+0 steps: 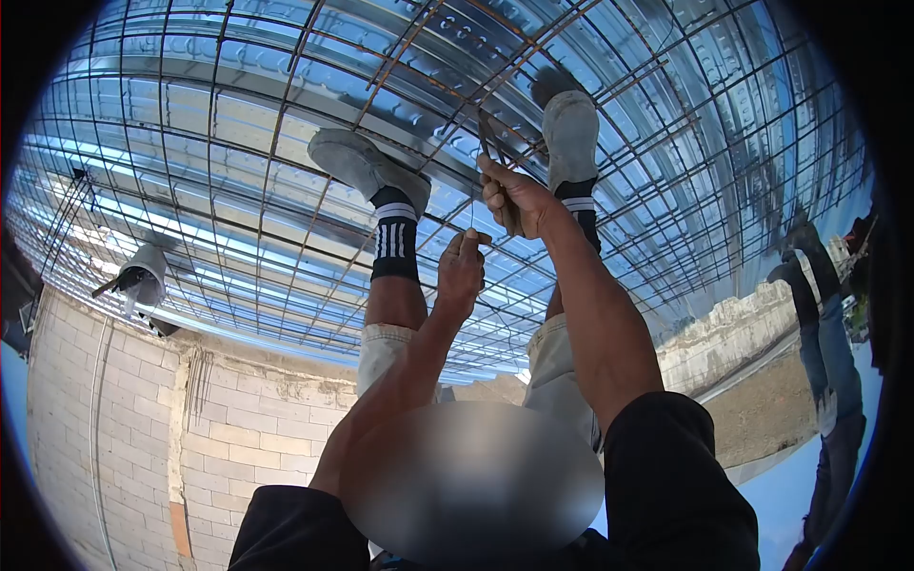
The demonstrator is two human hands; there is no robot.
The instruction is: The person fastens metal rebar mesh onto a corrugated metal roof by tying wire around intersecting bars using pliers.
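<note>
My right hand (pixel 517 198) is closed around dark metal pincers (pixel 489 138), whose upper end reaches over the rebar mesh (pixel 276 138). Just lower and to the left, my left hand (pixel 464 265) has its thumb and fingers pinched together. A thin wire (pixel 471 215) rises from those fingertips towards the mesh. My two feet in grey shoes, the left shoe (pixel 367 167) and the right shoe (pixel 570 138), stand on the mesh on either side of the hands. Shiny ribbed metal decking (pixel 190 100) lies beneath the bars. The pincers' tips are hard to make out against the bars.
A whitish bucket (pixel 145 271) with something sticking out of it is at the left. A block wall (pixel 257 419) runs along the decking's edge. Another person (pixel 830 352) stands at the far right, near a concrete ledge (pixel 733 328). The crossing bars form open squares underfoot.
</note>
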